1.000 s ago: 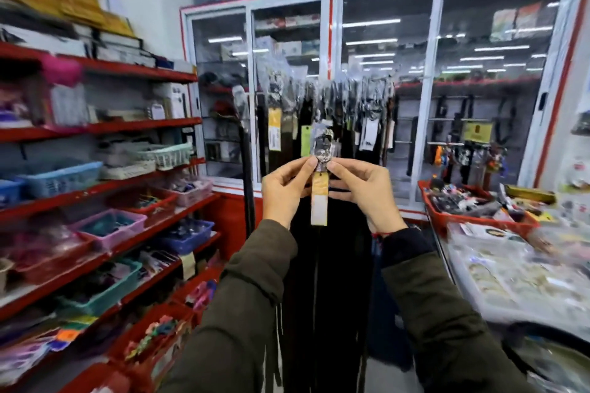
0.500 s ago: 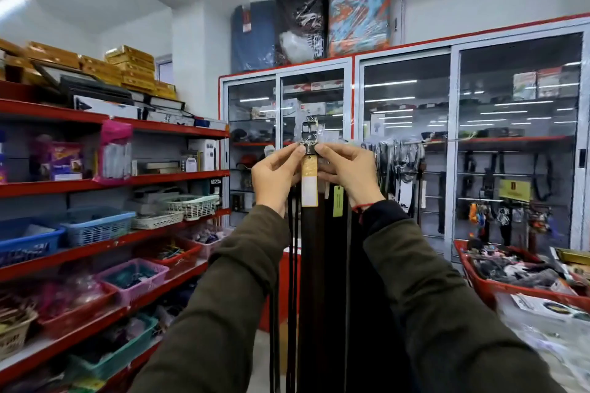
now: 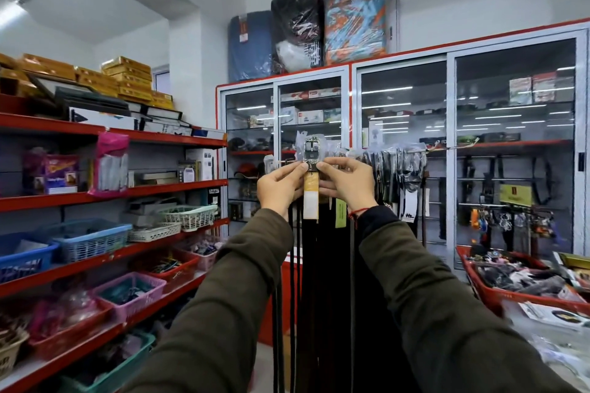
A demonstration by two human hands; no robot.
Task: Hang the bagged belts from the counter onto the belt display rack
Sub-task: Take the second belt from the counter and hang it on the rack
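I hold a bagged black belt [image 3: 311, 201] upright in front of me, its buckle at the top inside clear plastic and a yellow-and-white tag below it. My left hand [image 3: 278, 184] pinches the bag's top from the left, and my right hand [image 3: 345, 181] pinches it from the right. The belt's long dark strap hangs straight down between my forearms. The belt display rack [image 3: 396, 158] runs just behind my hands, with several bagged belts hanging from its rail to the right. The rack's hook behind the buckle is hidden.
Red shelves [image 3: 95, 193] with plastic baskets line the left side. Glass-door cabinets [image 3: 405, 137] stand behind the rack. The counter [image 3: 542, 322] at lower right carries a red tray [image 3: 498, 292] of goods and loose packets.
Both hands have raised the bagged belt from chest height up to the rack's rail. My view has tilted upward, bringing the ceiling and the cabinet top into sight.
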